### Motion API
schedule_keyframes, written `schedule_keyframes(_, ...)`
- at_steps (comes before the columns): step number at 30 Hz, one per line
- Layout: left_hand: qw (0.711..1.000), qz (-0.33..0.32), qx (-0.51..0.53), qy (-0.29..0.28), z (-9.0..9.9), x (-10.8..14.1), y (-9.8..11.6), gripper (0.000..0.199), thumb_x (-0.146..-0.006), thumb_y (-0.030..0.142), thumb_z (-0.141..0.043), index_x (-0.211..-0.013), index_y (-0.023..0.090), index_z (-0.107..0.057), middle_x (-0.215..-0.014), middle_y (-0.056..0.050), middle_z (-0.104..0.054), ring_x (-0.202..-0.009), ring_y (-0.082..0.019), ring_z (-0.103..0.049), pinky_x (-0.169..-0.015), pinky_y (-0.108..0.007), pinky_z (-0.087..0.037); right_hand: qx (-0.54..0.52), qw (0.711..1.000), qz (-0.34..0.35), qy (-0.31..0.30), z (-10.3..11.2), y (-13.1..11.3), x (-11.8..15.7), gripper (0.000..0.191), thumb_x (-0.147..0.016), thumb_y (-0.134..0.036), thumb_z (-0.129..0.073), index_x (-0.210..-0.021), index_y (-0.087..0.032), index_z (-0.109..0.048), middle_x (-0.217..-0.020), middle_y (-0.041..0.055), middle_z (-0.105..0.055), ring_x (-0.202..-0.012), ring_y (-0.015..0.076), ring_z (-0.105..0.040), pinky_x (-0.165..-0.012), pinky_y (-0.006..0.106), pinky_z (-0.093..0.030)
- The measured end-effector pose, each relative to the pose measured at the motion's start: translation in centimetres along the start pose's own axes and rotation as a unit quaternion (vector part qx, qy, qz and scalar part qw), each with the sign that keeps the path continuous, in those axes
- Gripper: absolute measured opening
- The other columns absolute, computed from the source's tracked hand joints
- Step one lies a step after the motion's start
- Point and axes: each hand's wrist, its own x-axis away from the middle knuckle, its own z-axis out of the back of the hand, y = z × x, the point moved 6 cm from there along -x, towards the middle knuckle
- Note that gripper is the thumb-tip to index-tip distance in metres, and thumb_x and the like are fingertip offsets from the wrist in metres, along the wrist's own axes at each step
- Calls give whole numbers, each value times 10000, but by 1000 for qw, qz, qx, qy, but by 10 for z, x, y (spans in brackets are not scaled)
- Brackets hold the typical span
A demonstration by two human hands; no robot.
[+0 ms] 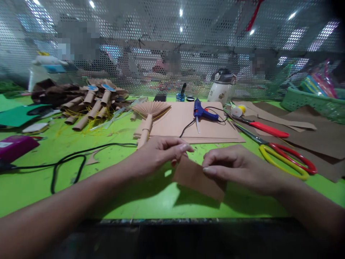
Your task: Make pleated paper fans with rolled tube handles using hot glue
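A small rectangular piece of brown paper (198, 180) is held tilted above the green table near its front edge. My right hand (234, 165) pinches its upper right edge between thumb and bent forefinger. At the upper left corner, my left hand (161, 153) has its fingers curled and closed on the paper; the fingertips are partly hidden. Just beyond my left hand lies a pleated paper fan (151, 108) with a rolled paper handle. It rests partly on a stack of light brown paper sheets (172, 122). A blue glue gun (203, 112) lies on that stack.
Red and yellow handled scissors (288, 158) and a red-handled tool (269, 128) lie right, by dark brown paper (318, 133). Rolled paper tubes (94, 109) pile up left. A black cord (67, 158) crosses the table (121, 198). A bottle (220, 88) and green basket (304, 102) stand behind.
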Motion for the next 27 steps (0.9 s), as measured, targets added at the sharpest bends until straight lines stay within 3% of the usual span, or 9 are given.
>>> schedule_keyframes(3, 998, -4, -66, -8, 3, -2, 3, 326, -924, 418, -537, -920, 150, -724, -816, -28, -691, -770, -142, -602, -719, -244, -453, 104, 994, -5, -10, -2, 2, -5, 184, -937, -271, -565, -826, -144, -638, -697, -15, -577, -640, 95, -500, -587, 195, -399)
schedule_keyframes(7, 982, -24, -176, -62, -7, -2, 5, 308, -884, 364, -571, -791, 124, -740, -709, -30, -658, -670, -140, -576, -614, -234, -424, 196, 979, 48, 1, -4, 0, -9, 154, -925, -202, -554, -827, -131, -649, -747, 10, -609, -696, 115, -539, -657, 224, -417)
schedule_keyframes(12, 959, -52, -272, -62, -9, -1, 1, 239, -875, 314, -587, -903, 155, -762, -759, -30, -684, -700, -148, -594, -622, -237, -413, 234, 966, 104, 18, -11, 1, -14, 210, -934, -190, -549, -766, -119, -653, -711, 23, -591, -675, 119, -528, -635, 234, -400)
schedule_keyframes(17, 929, -118, -345, -62, -14, -1, 0, 197, -859, 223, -604, -723, 167, -736, -699, -14, -601, -693, -135, -547, -661, -246, -399, 265, 951, 155, 43, -17, 0, -16, 210, -931, -182, -562, -818, -88, -712, -693, 49, -595, -651, 127, -517, -593, 242, -378)
schedule_keyframes(23, 948, -23, -312, -63, -12, -5, -14, 131, -828, 244, -617, -818, 181, -732, -699, 5, -620, -652, -134, -555, -611, -248, -392, 281, 936, 205, 49, -21, -2, -15, 211, -943, -158, -546, -850, -79, -719, -741, 78, -603, -696, 142, -519, -605, 245, -381)
schedule_keyframes(27, 942, -34, -330, -45, -13, -3, -11, 95, -804, 209, -616, -775, 180, -702, -699, 8, -614, -669, -139, -548, -613, -250, -388, 316, 927, 196, 49, -24, 2, -15, 171, -944, -139, -532, -896, -109, -693, -792, 79, -607, -741, 164, -530, -644, 273, -390)
